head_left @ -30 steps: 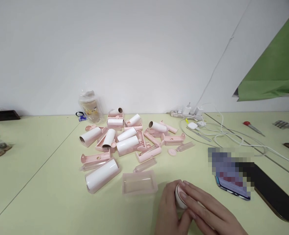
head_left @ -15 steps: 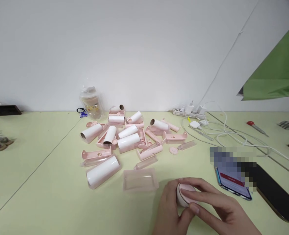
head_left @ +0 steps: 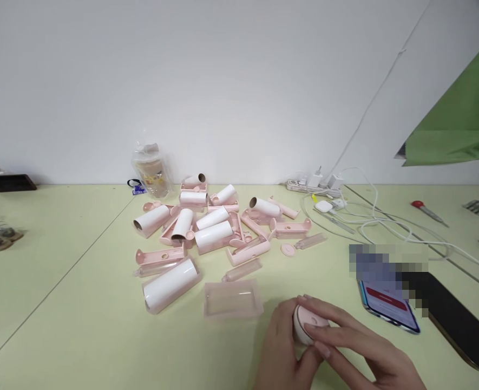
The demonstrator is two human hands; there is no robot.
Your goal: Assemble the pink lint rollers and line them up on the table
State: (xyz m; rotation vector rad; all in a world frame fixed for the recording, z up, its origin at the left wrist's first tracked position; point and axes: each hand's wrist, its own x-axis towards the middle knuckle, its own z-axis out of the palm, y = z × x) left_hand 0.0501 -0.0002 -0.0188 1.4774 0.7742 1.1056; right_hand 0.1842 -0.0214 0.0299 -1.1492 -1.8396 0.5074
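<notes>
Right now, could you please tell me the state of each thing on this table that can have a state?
left hand: closed around the pink roller.
right hand: fingers laid over the pink roller.
pink roller: held by both hands, low over the table.
clear pink cover: lying empty, apart from the hands.
white paper rolls: loose in a pile.
phone: screen lit.
chargers: plugged into the power strip.

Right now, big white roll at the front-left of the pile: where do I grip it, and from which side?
Grip the big white roll across the middle of its barrel, coming from above. It lies on its side on the table, long axis slanting, with bare table in front. A pink holder lies close behind, so pinch front-to-back carefully; the ends look harder to hold.
</notes>
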